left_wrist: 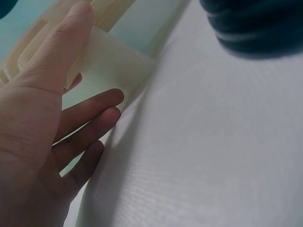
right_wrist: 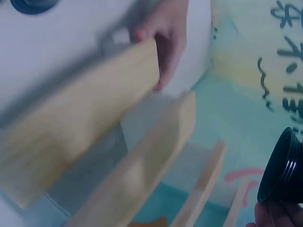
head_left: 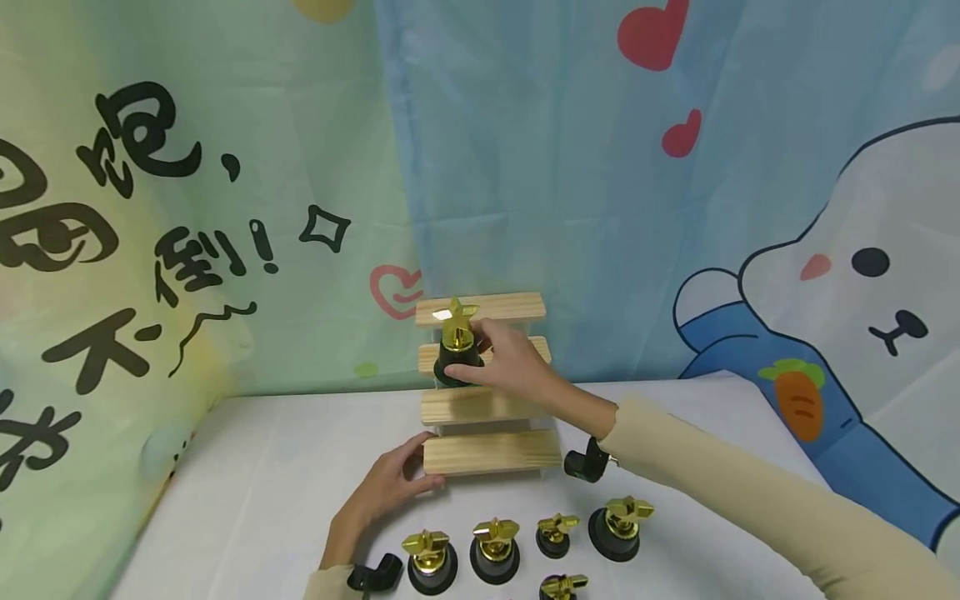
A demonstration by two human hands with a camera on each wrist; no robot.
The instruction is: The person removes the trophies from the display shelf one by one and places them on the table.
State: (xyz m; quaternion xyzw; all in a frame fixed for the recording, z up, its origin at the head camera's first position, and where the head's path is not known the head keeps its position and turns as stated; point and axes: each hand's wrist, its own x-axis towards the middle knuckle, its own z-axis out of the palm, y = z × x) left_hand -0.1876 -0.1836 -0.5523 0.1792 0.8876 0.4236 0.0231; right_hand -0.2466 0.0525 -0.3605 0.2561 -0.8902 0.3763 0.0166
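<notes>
My right hand (head_left: 506, 358) holds a trophy (head_left: 458, 333) by its black round base, thumb on the near side. The trophy stands upright, its gold star on top, in front of the upper steps of a wooden stepped display rack (head_left: 491, 452). In the right wrist view only the trophy's dark base (right_wrist: 279, 165) shows, with fingertips beneath it. My left hand (head_left: 386, 483) grips the left end of the rack's lowest step, thumb at the front edge and index finger at the back edge. Its other fingers (left_wrist: 92, 109) extend loosely beside the rack's pale side panel (left_wrist: 113, 61).
Several more gold-topped trophies stand on the white tablecloth (head_left: 262, 483) before the rack, among them a large one (head_left: 615, 529) at right and a small one (head_left: 553, 536). A printed curtain (head_left: 525, 167) hangs close behind the rack.
</notes>
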